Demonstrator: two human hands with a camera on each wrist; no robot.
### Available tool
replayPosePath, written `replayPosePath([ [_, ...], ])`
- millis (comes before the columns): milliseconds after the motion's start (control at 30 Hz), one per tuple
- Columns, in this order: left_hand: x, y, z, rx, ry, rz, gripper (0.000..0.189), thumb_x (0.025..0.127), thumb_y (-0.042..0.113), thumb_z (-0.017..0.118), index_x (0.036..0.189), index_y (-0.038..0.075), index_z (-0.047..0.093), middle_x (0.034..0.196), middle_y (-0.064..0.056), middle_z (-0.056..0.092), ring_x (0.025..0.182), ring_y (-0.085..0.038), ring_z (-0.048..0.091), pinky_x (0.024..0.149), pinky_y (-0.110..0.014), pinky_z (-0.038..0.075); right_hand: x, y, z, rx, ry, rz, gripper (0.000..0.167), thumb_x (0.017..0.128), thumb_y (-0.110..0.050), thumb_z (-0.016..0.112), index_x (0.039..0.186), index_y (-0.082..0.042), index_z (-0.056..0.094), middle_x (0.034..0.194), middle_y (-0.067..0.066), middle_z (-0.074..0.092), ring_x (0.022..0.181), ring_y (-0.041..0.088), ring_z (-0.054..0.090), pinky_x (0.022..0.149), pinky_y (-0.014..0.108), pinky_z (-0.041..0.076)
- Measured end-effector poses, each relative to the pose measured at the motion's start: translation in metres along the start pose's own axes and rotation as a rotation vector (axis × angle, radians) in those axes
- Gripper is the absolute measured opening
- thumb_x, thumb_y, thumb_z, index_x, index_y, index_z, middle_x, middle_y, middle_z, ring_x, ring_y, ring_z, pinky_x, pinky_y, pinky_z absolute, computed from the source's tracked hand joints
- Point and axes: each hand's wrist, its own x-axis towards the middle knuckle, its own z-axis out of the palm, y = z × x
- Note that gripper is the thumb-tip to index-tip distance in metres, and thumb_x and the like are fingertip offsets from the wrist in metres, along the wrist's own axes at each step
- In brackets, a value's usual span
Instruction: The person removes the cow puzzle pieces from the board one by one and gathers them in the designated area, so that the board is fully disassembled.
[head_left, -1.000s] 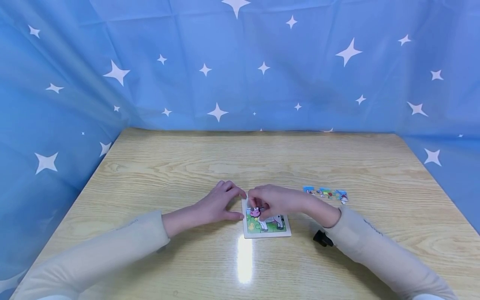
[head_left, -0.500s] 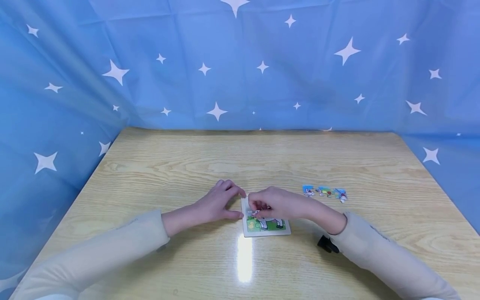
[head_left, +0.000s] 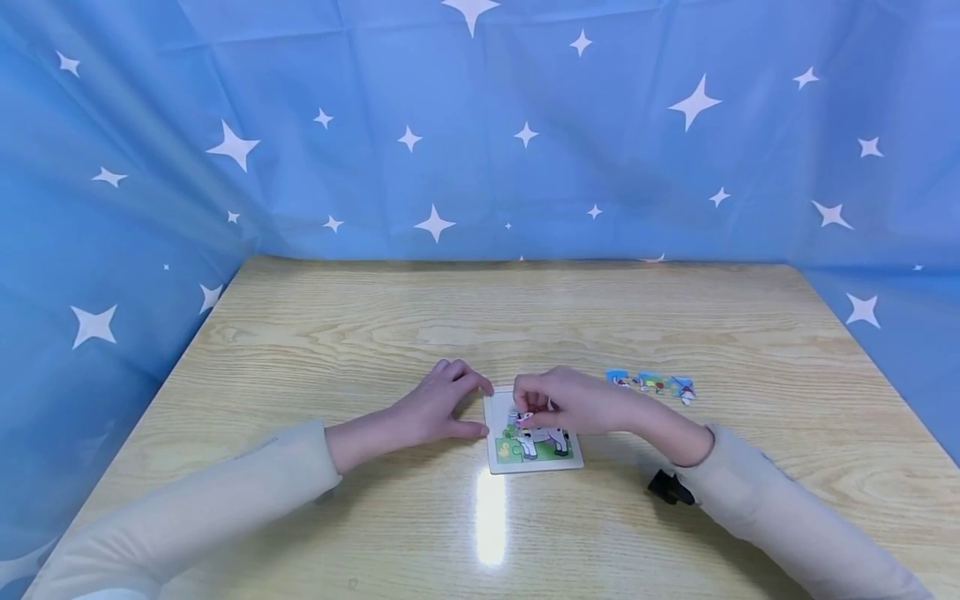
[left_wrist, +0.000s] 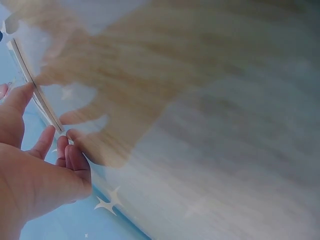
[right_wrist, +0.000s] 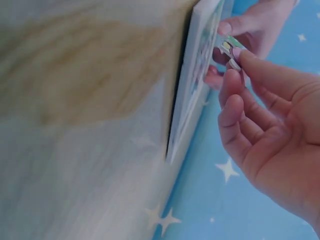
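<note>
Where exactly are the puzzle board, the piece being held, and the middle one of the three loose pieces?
Puzzle board [head_left: 536, 467]: head view, on its pale lower rim.
Held piece [right_wrist: 230, 48]: right wrist view, on its colored printed face.
Middle loose piece [head_left: 650, 382]: head view, on the middle of its printed face.

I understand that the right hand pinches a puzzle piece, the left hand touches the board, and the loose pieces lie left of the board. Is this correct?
Not quite: in the head view, the loose pieces lie right of the board. The rest holds: the right hand pinches a puzzle piece, and the left hand touches the board.
</note>
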Motion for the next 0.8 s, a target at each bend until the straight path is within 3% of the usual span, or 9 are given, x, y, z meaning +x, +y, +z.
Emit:
replayPosePath([
  [567,0.0,0.001,0.0,0.006,-0.012,-0.021,0.05,0.096,0.027,0.088,0.139,0.009,0.069,0.128,-0.01,0.063,0.12,-0.029,0.052,0.106,-0.047,0.047,-0.037,0.01,-0.027,-0.054,0.086,0.054,0.017,0.106,-0.015,0.077,0.097,-0.017,0.062,0.085,-0.014,0.059,0.074,0.004,0.052,0.068,0.027,0.045],
  [800,-0.003,0.002,0.0,-0.01,-0.006,-0.007,0.05,0.096,0.027,0.089,0.139,0.012,0.07,0.127,-0.01,0.063,0.117,-0.027,0.051,0.102,-0.043,0.046,-0.051,0.016,-0.034,-0.051,0.103,0.066,0.016,0.105,-0.013,0.077,0.098,-0.017,0.063,0.086,-0.014,0.06,0.076,0.004,0.053,0.069,0.027,0.046],
])
